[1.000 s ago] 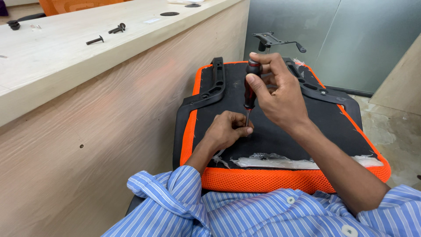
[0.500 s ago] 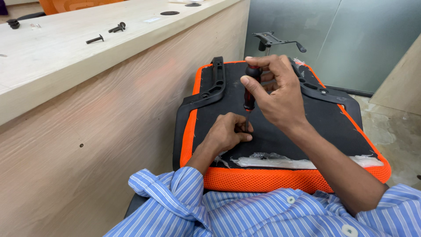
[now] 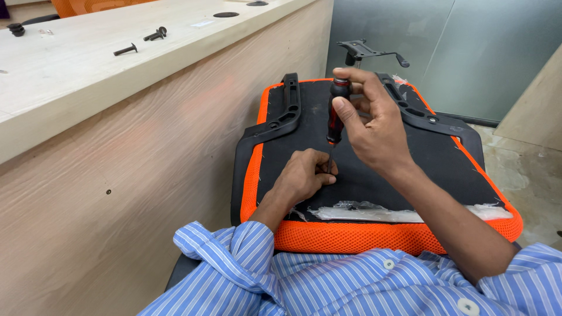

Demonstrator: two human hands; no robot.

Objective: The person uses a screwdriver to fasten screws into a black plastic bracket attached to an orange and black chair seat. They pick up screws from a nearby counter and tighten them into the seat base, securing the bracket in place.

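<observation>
Since the earlier frame the right hand (image 3: 374,131) has turned a little on the screwdriver (image 3: 336,114), so the thumb now lies down the front of the red and black handle with the fingers curled behind it. That grip is closed tight around the handle, and the tool stands nearly upright. The left hand (image 3: 304,175) has hardly shifted: it rests on the black underside of the orange seat cushion (image 3: 351,237), fingertips pinched narrowly around the thin shaft right at its tip, hiding whatever the tip meets. The likely risk is the tip slipping sideways out of its seat, because the handle is held high while only fingertips steady the bottom; a slip would jab those fingers or tear the black fabric. The right wrist is raised and bent, the forearm crossing from the lower right; the left forearm comes straight up from the striped sleeve (image 3: 228,246). Black armrest brackets (image 3: 287,111) lie along the cushion's sides, and loose bolts (image 3: 126,50) sit on the worktop (image 3: 88,76) to the left.
</observation>
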